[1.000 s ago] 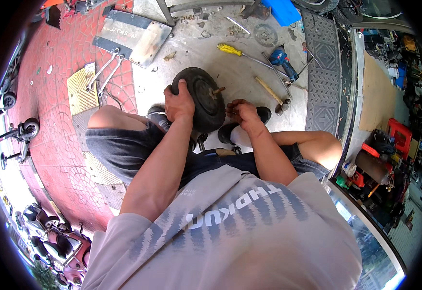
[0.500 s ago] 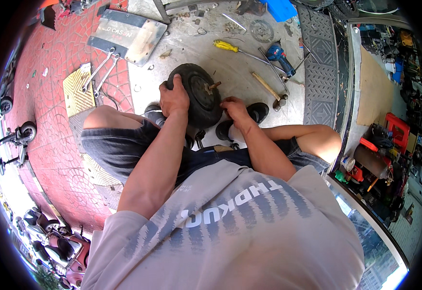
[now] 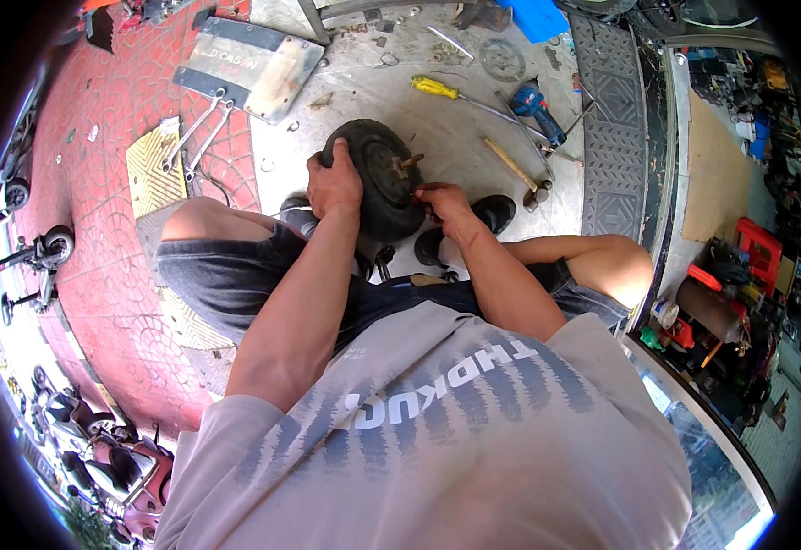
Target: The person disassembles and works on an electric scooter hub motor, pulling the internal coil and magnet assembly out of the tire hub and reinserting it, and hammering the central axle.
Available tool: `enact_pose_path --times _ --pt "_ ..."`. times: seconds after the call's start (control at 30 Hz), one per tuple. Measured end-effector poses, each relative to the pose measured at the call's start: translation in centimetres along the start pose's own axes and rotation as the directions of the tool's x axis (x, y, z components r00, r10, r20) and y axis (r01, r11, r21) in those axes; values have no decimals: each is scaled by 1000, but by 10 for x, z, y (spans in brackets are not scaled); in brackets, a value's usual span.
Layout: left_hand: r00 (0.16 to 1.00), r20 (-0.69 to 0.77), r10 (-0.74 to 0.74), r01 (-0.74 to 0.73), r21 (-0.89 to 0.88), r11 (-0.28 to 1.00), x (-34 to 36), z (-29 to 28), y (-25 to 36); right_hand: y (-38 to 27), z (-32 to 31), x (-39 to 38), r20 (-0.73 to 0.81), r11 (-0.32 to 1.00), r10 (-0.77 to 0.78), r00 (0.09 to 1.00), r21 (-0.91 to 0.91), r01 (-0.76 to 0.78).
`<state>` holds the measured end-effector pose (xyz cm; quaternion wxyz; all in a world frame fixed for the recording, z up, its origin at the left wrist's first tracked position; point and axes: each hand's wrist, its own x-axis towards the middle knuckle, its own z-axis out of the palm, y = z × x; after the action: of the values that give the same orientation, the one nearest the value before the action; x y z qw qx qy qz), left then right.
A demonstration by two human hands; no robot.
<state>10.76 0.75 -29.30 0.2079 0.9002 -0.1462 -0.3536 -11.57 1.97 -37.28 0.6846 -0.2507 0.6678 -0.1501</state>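
Observation:
A small wheel with a black tyre (image 3: pixel 371 188) stands tilted between my feet, and a rusty-looking axle (image 3: pixel 411 160) sticks out of its hub. My left hand (image 3: pixel 336 186) is wrapped around the tyre's left side, the thumb lying on top of the tread. On the other side, my right hand (image 3: pixel 444 202) has its fingertips pinched together at the lower right of the rim. What the fingertips hold there, if anything, is too small to make out. My left palm hides part of the tyre.
Right of the wheel lie a hammer (image 3: pixel 513 165), a yellow-handled screwdriver (image 3: pixel 437 87), a blue power tool (image 3: pixel 536 115) and metal rods. At the left are two wrenches (image 3: pixel 208 137) and a metal plate (image 3: pixel 249 69). A grey ramp mat (image 3: pixel 614 137) borders the doorway.
My right hand has shifted from the tyre's outer edge inward to the rim, its fingertips now pinched there. My left hand keeps its grip on the tyre.

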Motion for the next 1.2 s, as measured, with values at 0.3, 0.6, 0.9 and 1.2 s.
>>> enact_pose_path --times 0.3,0.6,0.9,1.2 --pt "1000 -3 1 -1 -3 1000 3 2 -4 12 5 16 -40 923 -269 962 -296 246" --pt "1000 4 -10 10 -11 1000 3 -3 -1 2 13 -4 -1 722 -446 895 -592 359" --pt "1000 8 -26 26 0 1000 2 -3 1 16 9 7 -17 792 -440 898 -478 380" --pt "999 10 -34 34 8 999 3 -3 2 18 5 7 37 734 -506 862 -506 453"
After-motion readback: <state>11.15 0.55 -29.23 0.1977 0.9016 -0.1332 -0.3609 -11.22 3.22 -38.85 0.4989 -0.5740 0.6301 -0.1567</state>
